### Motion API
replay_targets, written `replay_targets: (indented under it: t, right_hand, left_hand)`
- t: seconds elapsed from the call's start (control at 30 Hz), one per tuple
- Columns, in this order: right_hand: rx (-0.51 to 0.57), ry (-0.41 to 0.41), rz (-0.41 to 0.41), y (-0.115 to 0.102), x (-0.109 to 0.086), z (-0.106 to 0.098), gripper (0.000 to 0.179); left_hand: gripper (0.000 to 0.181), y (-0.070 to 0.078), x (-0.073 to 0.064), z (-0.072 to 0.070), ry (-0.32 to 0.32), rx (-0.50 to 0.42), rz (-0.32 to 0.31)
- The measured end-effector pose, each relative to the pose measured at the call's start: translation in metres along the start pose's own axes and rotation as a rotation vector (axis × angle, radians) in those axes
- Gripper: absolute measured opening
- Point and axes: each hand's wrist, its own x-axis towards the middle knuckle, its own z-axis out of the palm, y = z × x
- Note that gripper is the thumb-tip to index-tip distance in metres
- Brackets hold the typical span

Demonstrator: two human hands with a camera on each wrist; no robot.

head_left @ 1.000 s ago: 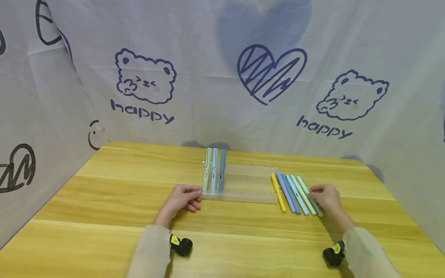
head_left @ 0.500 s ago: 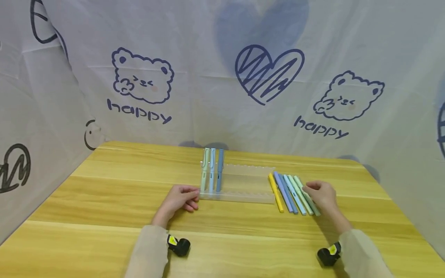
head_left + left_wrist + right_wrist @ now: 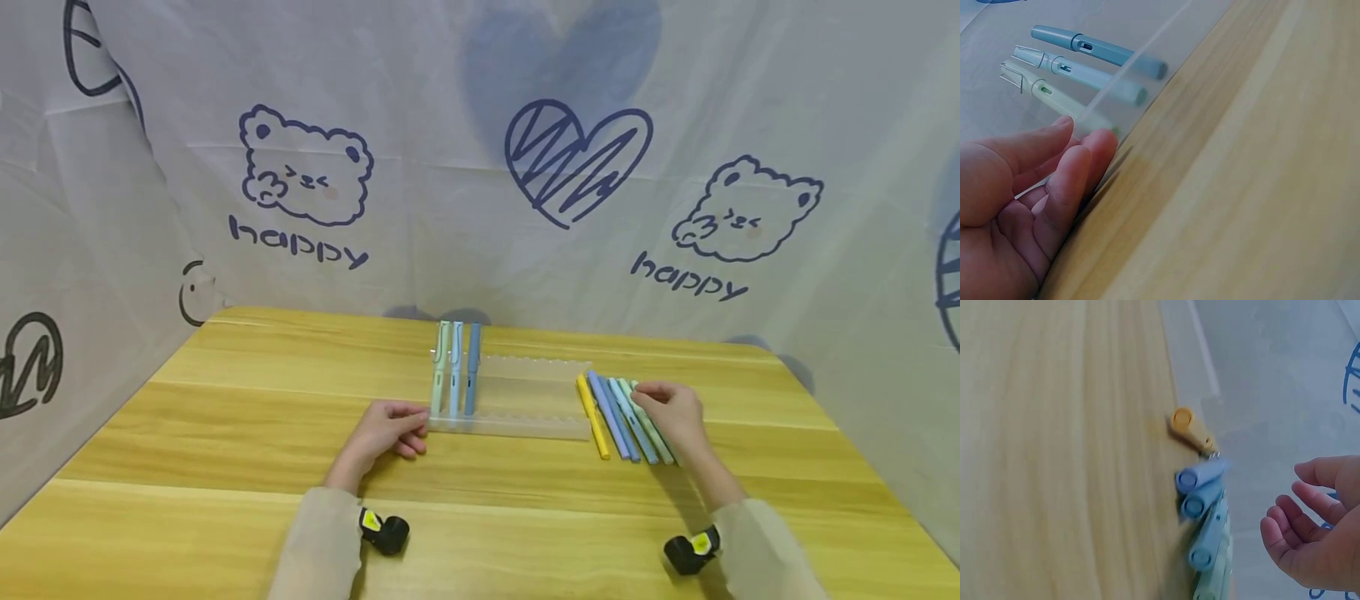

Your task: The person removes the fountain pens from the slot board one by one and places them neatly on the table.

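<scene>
Rack, clear, notched, pens, slim, mostly pastel

"happy" can be read on the pale cloth, under each bear drawing.

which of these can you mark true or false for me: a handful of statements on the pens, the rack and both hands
1. A light blue pen sits in the clear rack between a pale green pen and a darker blue pen. True.
2. The clear rack holds five pens. False: it holds three.
3. The yellow pen lies outside the clear rack, on the table. True.
4. The left hand is at the right end of the clear rack. False: it is at the left end.
5. The right hand grips the yellow pen. False: the right wrist view shows no pen in its fingers.
</scene>
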Motion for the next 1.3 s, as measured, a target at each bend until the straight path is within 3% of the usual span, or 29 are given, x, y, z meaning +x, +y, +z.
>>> replay_targets:
  t: [0.63,0.93,1.3]
  right_hand:
    - [0.222,-0.051,-0.028,-0.033,-0.006,0.034,0.025]
    - [0.345,-0.069,-0.1,-0.046,-0.008,0.052,0.023]
    - [0.453,-0.091,-0.13,-0.061,-0.011,0.08,0.017]
  left_hand:
    - [0.03,-0.003,0.001,-0.001,-0.004,-0.004,0.011]
    - [0.03,-0.004,0.002,-0.002,-0.011,-0.002,0.025]
    - [0.029,-0.002,0.002,-0.002,-0.013,-0.004,0.013]
